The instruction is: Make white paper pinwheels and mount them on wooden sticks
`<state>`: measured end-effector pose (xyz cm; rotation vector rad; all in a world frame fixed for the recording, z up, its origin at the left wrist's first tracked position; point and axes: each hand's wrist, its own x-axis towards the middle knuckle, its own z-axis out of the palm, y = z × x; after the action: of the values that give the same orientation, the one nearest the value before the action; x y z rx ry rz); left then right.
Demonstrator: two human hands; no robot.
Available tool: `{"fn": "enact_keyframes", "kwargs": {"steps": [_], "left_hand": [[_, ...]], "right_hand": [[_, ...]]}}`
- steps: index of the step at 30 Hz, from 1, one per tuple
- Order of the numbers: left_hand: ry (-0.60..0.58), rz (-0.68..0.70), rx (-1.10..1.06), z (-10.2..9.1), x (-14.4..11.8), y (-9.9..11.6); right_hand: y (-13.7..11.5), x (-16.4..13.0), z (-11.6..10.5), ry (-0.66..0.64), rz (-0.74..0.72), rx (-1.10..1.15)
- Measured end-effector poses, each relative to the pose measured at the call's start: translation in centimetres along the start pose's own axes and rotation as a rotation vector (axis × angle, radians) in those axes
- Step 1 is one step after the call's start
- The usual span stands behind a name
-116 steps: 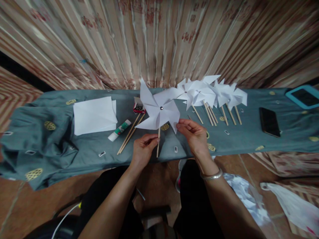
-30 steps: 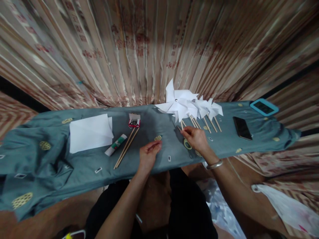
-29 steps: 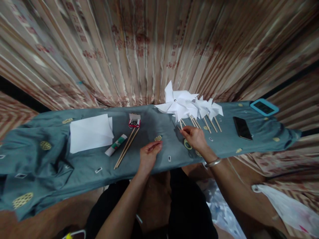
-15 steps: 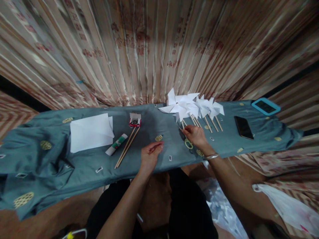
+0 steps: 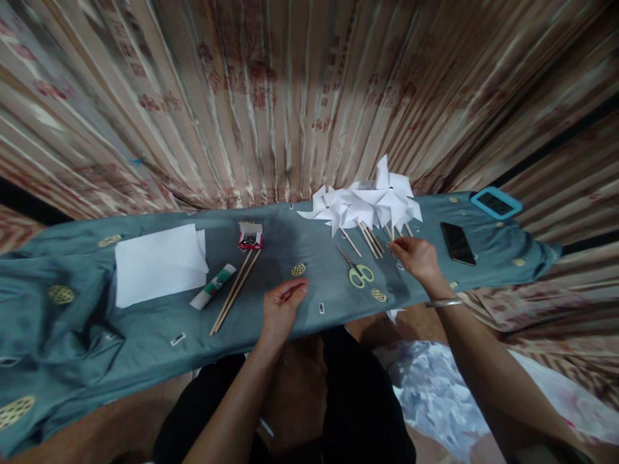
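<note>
My right hand (image 5: pixel 414 256) pinches the wooden stick of a white paper pinwheel (image 5: pixel 397 192), raised over the right end of a cluster. Several other white pinwheels (image 5: pixel 329 207) lie overlapping beside it, their sticks pointing toward me. My left hand (image 5: pixel 284 308) rests near the table's front edge, loosely open with slightly bent fingers and nothing visible in it. Between the two hands lie scissors (image 5: pixel 360 274) with yellow-green handles, blades pointing away to the left.
Left of my hands are two wooden sticks (image 5: pixel 235 293), a green-and-white tube or box (image 5: pixel 213 287), a small red box of metal pieces (image 5: pixel 250 237) and white paper sheets (image 5: pixel 159 264). A phone (image 5: pixel 457 243) and a blue-framed device (image 5: pixel 496 203) lie at right. A pleated curtain (image 5: pixel 290 96) hangs behind.
My right hand has carried the pinwheel from the left side of the cluster to its right end, uncovering the scissors. My left hand stays about the same; the view has shifted slightly.
</note>
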<state>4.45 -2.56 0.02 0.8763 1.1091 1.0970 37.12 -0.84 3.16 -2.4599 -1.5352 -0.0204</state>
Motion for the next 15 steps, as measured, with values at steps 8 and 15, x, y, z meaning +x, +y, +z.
{"fn": "enact_keyframes", "kwargs": {"steps": [8, 15], "left_hand": [[-0.009, -0.003, 0.068, -0.5, 0.0, 0.0], [-0.028, 0.013, 0.103, -0.3, 0.0, -0.4]], "right_hand": [[6.7, 4.6, -1.7, -0.018, 0.224, -0.186], [8.7, 6.5, 0.2, 0.012, 0.149, -0.237]]}}
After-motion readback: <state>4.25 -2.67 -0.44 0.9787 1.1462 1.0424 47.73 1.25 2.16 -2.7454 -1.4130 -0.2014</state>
